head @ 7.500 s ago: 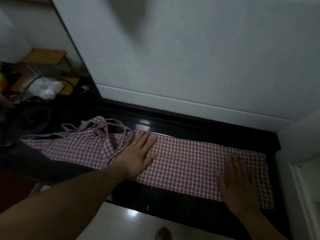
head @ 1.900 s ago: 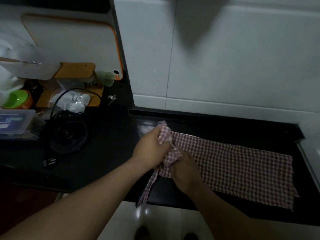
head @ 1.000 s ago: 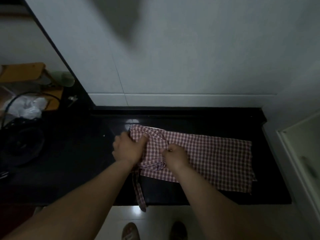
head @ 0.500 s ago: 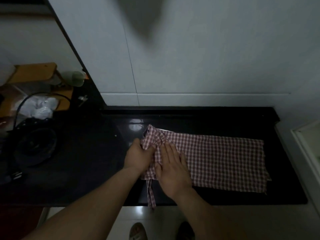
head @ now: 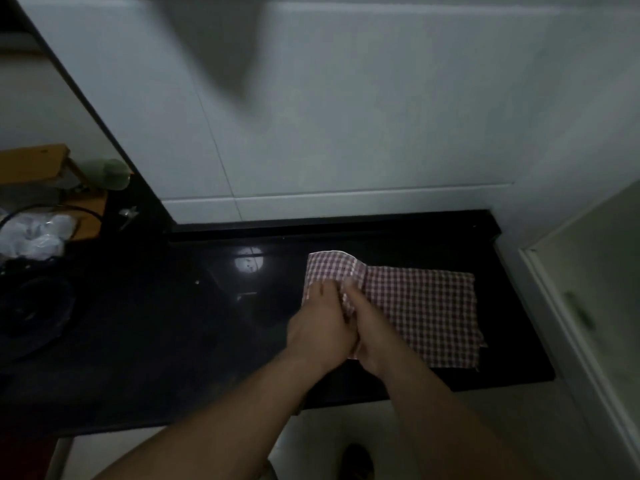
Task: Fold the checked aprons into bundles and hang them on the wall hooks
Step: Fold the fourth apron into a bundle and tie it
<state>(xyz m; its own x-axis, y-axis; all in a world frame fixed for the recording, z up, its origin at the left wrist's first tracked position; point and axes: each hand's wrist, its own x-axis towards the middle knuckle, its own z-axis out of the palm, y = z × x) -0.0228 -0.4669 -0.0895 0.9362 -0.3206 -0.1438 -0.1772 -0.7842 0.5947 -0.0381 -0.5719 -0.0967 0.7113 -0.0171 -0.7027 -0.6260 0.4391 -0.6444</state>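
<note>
One apron [head: 420, 306]: red-and-white checked, lying on the black worktop [head: 173, 327] below the white wall [head: 346, 116]. Its right part is flat and its left end is turned up in a thick fold.
Two hands: left hand [head: 317, 329] and right hand [head: 375, 336], side by side and touching, at the apron's near left corner.
Left grip: fingers curled over the fold, grasping the cloth.
Right grip: fingers curled in, pinching the same fold.
Change: half a second ago the right hand lay flat on the cloth with fingers spread; now it is bunched. The strap that hung over the worktop's front edge no longer shows.
Far left: one dark round appliance [head: 31, 313], one white plastic bag [head: 34, 233] behind it.
Floor: one shoe [head: 356, 460].
</note>
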